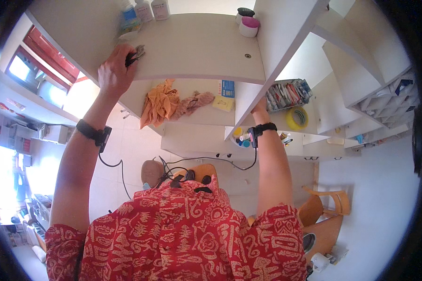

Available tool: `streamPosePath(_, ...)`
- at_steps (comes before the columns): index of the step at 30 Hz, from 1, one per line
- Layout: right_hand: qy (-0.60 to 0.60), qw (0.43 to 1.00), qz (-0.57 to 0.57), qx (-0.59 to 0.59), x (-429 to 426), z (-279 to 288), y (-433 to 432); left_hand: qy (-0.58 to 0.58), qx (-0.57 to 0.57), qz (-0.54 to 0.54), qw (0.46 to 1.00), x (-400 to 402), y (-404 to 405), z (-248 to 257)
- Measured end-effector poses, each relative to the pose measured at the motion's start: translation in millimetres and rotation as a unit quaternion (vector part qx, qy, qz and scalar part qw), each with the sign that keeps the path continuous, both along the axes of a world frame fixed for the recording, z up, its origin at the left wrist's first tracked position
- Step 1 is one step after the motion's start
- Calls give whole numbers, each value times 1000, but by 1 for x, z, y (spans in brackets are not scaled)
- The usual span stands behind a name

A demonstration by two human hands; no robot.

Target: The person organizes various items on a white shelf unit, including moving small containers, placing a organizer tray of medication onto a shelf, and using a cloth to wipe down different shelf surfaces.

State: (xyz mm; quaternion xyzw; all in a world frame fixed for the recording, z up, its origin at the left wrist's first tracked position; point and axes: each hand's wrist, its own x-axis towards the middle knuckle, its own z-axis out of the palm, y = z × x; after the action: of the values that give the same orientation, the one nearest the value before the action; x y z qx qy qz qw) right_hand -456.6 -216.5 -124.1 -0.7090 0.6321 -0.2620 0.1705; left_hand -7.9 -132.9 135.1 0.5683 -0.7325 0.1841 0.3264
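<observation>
My left hand [117, 68] is at the left end of an upper white shelf [197, 49], its fingers closed on a small dark object [130, 59]; a grey, crumpled-looking piece shows beside it. Just behind the hand stand bottles [143, 10] and a clear plastic packet [130, 25]. My right hand [261, 105] reaches to the lower shelf, by a basket of packets [288, 94]; the upright panel hides most of its fingers, so its grip cannot be told. On the lower shelf, an orange cloth [160, 103] lies beside a pinkish crumpled cloth [195, 102].
Two lidded jars [249, 27] stand at the upper shelf's right end. A yellow tape roll [297, 118] is right of my right wrist. A yellow packet [224, 103] and a blue-and-white box [228, 88] lie on the lower shelf. Cables [211, 158] hang from both wrists.
</observation>
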Motion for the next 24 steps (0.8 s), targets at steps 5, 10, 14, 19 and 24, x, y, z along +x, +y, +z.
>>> streamPosePath(5,141,986,-43,75,16,64,73,9,-6,-7,1000,21,4,-16)
streamPosePath(10,106,991,-53,69,11,82,185,-2,-13,2,1000,16,-2,-19)
streamPosePath(14,70,991,111,19,41,20,230,-3,-14,9,1000,33,-8,-29)
streamPosePath(19,53,985,149,73,92,-84,224,-22,-33,1,999,39,-12,-28)
streamPosePath(24,55,989,94,101,107,-159,189,-31,-33,-19,999,40,-14,-24)
